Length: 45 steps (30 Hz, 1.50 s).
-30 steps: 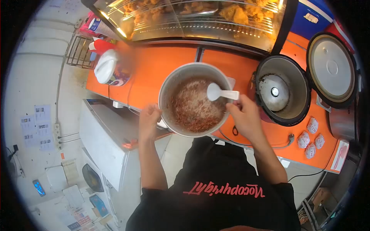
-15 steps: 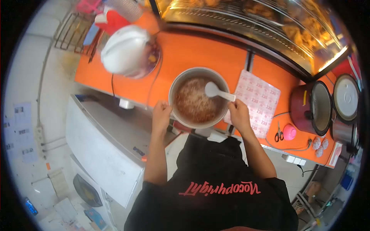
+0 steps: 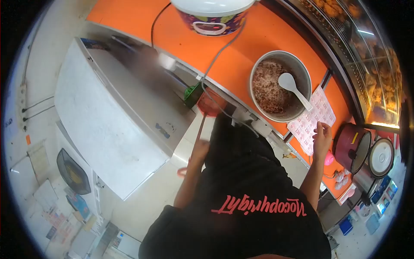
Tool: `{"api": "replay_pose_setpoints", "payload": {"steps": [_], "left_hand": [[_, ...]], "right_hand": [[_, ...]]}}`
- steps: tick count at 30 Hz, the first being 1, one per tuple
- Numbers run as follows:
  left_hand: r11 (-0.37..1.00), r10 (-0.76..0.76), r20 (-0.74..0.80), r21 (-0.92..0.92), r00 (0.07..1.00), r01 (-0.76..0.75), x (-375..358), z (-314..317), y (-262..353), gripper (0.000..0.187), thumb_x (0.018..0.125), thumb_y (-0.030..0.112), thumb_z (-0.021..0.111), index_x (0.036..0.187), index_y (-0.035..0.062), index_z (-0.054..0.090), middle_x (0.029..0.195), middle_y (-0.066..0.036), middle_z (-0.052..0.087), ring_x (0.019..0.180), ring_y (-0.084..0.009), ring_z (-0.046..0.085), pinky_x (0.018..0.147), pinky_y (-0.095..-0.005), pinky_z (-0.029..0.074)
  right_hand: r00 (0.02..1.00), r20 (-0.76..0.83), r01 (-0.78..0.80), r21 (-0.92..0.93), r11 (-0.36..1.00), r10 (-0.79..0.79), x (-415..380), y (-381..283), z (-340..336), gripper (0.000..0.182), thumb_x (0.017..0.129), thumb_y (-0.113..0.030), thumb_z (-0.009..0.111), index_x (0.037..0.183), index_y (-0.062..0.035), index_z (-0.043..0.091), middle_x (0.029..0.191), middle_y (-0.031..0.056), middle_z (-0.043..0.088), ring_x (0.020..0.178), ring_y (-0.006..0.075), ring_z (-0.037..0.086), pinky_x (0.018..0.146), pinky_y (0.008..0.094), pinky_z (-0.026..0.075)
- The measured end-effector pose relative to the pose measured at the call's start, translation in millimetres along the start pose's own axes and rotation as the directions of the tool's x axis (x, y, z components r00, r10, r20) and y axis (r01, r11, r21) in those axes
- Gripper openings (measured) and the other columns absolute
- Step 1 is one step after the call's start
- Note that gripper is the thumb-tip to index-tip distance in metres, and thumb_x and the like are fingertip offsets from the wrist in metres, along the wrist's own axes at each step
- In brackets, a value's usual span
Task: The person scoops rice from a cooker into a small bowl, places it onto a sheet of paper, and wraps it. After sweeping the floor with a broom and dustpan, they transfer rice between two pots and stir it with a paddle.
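A metal pot (image 3: 305, 69) of reddish-brown cooked rice (image 3: 269, 88) stands on the orange counter. A white rice paddle (image 3: 293, 88) lies across it, its handle over the rim on my side. My right hand (image 3: 322, 137) is apart from the pot, empty with fingers loosely bent, over the edge of a pink printed sheet (image 3: 321, 108). My left hand (image 3: 200, 151) hangs low between the counter and the white chest. It overlaps the long handle of a red dustpan-like thing (image 3: 211, 102); its fingers are mostly hidden, and I cannot tell whether it grips that handle.
A patterned rice cooker (image 3: 211, 23) with a white lid stands at the counter's far side, its grey cord trailing over the front edge. A dark red cooker pot (image 3: 345, 144) and a pink cup (image 3: 329, 158) are at right. A lit food display case (image 3: 379, 86) borders the counter.
Both hands have let go of the pot, which now rests on the counter. My left hand has dropped below the counter edge; the view has turned left.
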<state>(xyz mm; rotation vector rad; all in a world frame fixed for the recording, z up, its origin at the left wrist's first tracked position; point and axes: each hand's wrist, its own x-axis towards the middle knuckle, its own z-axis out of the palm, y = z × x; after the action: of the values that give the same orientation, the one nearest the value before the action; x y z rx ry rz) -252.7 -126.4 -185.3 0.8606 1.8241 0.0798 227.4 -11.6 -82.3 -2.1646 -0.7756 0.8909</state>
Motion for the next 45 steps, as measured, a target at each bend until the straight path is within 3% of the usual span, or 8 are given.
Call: {"api": "replay_pose_setpoints", "payload": {"steps": [2, 9, 19, 27, 32, 35, 38, 45], "left_hand": [[0.977, -0.161, -0.029, -0.148, 0.987, 0.155, -7.4, 8.3, -22.6, 0.031, 0.095, 0.024, 0.060, 0.105, -0.0040, 0.069, 0.101, -0.023, 0.072, 0.101, -0.0379, 0.068, 0.089, -0.0451, 0.052], [0.922, 0.016, -0.192, -0.378, 0.981, -0.089, -63.3, -9.1, -4.6, 0.029, 0.100, 0.023, 0.058, 0.115, 0.0002, 0.067, 0.108, -0.012, 0.071, 0.102, -0.0226, 0.066, 0.093, -0.0332, 0.049], [0.695, -0.477, -0.237, -0.691, 0.846, 0.198, -112.9, 129.9, -209.4, 0.026, 0.100, 0.016, 0.053, 0.107, -0.0051, 0.066, 0.098, -0.016, 0.071, 0.086, -0.0236, 0.073, 0.072, -0.0339, 0.059], [0.997, -0.048, -0.332, 0.033, 0.942, 0.062, -180.8, 257.8, -266.1, 0.027, 0.098, 0.019, 0.055, 0.103, -0.0021, 0.071, 0.104, -0.021, 0.071, 0.103, -0.0338, 0.071, 0.086, -0.0467, 0.057], [0.875, -0.266, -0.369, -0.480, 0.891, 0.063, -221.0, 288.4, -284.4, 0.040, 0.094, 0.034, 0.061, 0.110, -0.0021, 0.071, 0.118, -0.026, 0.070, 0.118, -0.0441, 0.063, 0.097, -0.0481, 0.051], [0.960, -0.223, -0.413, -0.250, 0.883, 0.126, -261.5, 266.8, -273.8, 0.044, 0.092, 0.037, 0.063, 0.109, -0.0031, 0.071, 0.116, -0.025, 0.071, 0.112, -0.0414, 0.067, 0.095, -0.0470, 0.052], [0.721, -0.553, -0.395, -0.669, 0.734, 0.183, -269.2, 279.2, -300.4, 0.043, 0.092, 0.035, 0.062, 0.109, -0.0030, 0.070, 0.108, -0.024, 0.073, 0.106, -0.0392, 0.069, 0.093, -0.0460, 0.053], [0.757, -0.575, -0.454, -0.610, 0.680, 0.234, -268.4, 281.6, -372.8, 0.037, 0.091, 0.032, 0.062, 0.101, -0.0034, 0.069, 0.103, -0.028, 0.072, 0.107, -0.0429, 0.068, 0.093, -0.0482, 0.053]], "right_hand": [[1.000, -0.003, 0.013, 0.015, 1.000, -0.013, -8.4, -8.6, 5.7, 0.029, 0.100, -0.030, 0.068, 0.111, -0.0032, 0.064, 0.081, 0.0056, 0.064, 0.064, 0.0093, 0.055, 0.055, 0.0242, 0.041], [0.971, 0.137, 0.203, -0.039, 0.978, -0.196, -19.8, -37.8, 17.3, 0.022, 0.101, -0.024, 0.066, 0.105, -0.0028, 0.065, 0.078, 0.0027, 0.063, 0.063, 0.0071, 0.055, 0.056, 0.0233, 0.043], [0.822, 0.350, 0.445, 0.098, 0.890, -0.449, -56.6, -78.6, 4.9, 0.020, 0.103, -0.017, 0.062, 0.097, 0.0013, 0.066, 0.066, -0.0035, 0.051, 0.058, 0.0038, 0.044, 0.053, 0.0221, 0.034], [0.694, 0.426, 0.558, 0.192, 0.807, -0.581, -91.9, -39.8, -20.6, 0.020, 0.103, -0.017, 0.062, 0.095, 0.0006, 0.066, 0.064, -0.0050, 0.048, 0.057, 0.0032, 0.042, 0.051, 0.0217, 0.032], [0.523, 0.623, 0.654, 0.144, 0.742, -0.582, -111.0, -3.9, -0.2, 0.019, 0.102, -0.017, 0.062, 0.099, 0.0002, 0.070, 0.070, -0.0024, 0.055, 0.064, 0.0051, 0.048, 0.056, 0.0248, 0.038], [0.378, 0.816, 0.780, -0.026, 0.625, -0.437, -164.9, -3.9, 32.1, 0.024, 0.099, -0.021, 0.066, 0.099, 0.0025, 0.070, 0.082, 0.0094, 0.068, 0.077, 0.0152, 0.063, 0.071, 0.0341, 0.053], [-0.049, 0.953, 0.921, 0.159, 0.356, -0.300, -192.7, 32.4, 86.9, 0.030, 0.096, -0.028, 0.067, 0.106, 0.0007, 0.070, 0.094, 0.0214, 0.071, 0.089, 0.0330, 0.072, 0.084, 0.0431, 0.055], [0.069, 0.954, 0.979, -0.121, 0.166, 0.292, -201.2, 176.5, 165.8, 0.069, 0.090, -0.053, 0.066, 0.131, 0.0015, 0.062, 0.130, 0.0282, 0.064, 0.124, 0.0401, 0.061, 0.105, 0.0475, 0.047]]}}
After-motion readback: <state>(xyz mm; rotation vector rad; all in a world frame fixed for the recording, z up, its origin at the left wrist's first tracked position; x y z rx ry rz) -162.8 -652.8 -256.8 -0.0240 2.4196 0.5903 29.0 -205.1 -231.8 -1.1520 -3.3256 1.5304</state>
